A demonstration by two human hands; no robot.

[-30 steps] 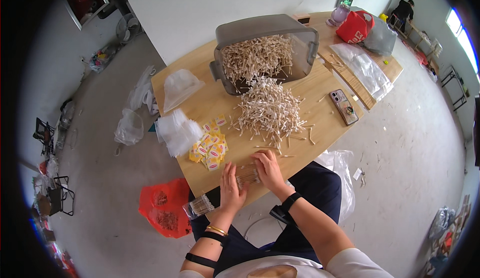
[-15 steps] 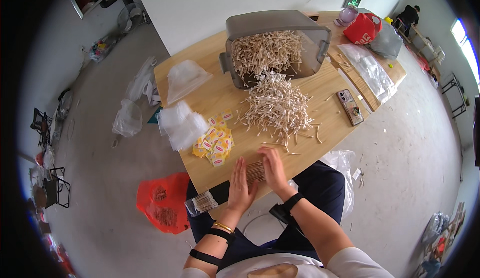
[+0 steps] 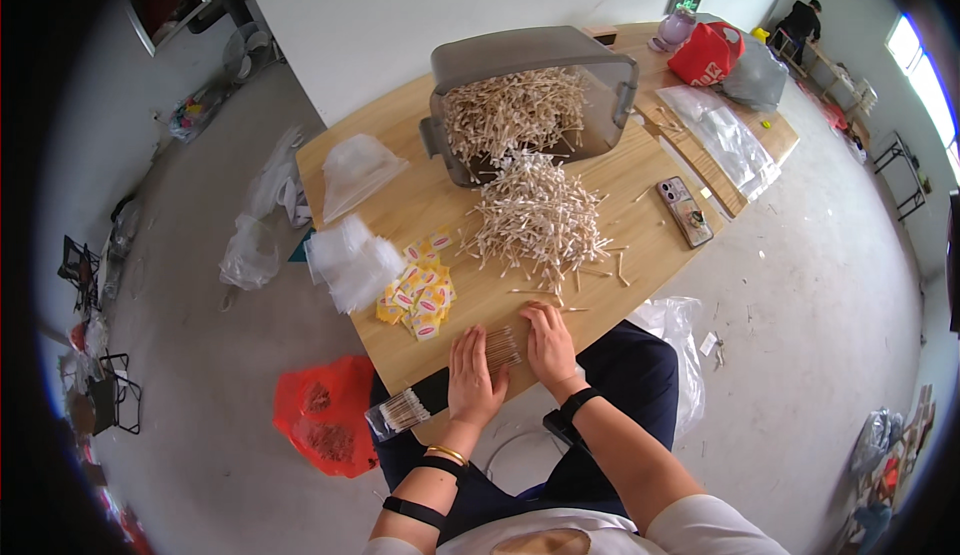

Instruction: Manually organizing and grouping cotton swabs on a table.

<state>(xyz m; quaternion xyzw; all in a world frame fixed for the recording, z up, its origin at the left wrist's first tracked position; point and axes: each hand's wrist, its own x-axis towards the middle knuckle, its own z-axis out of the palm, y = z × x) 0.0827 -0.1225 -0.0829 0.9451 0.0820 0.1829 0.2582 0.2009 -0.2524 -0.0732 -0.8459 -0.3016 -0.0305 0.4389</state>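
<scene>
A flat row of cotton swabs [image 3: 502, 347] lies at the table's near edge between my two hands. My left hand [image 3: 474, 380] rests flat at the row's left end, fingers stretched out. At the right end, my right hand [image 3: 548, 347] is open with its fingers slightly bent, close to the swab tips. Left of my left hand, a clear bag of swabs [image 3: 404, 411] lies on a dark strip at the table edge. Beyond my hands spreads a loose heap of swabs [image 3: 540, 217], spilling from a tipped grey plastic bin [image 3: 530, 52].
Yellow-and-white printed slips [image 3: 420, 293] and clear plastic bags [image 3: 355, 263] lie on the left of the table [image 3: 400, 195]. A phone [image 3: 685, 211] lies on the right, near a red bag [image 3: 706, 53]. On the floor sits a red plastic bag [image 3: 328, 415]. Another person [image 3: 800, 21] works far right.
My right hand has moved slightly down and its fingers have come lower beside the row. My left hand stays at the row's left end. The whole view has shifted a little.
</scene>
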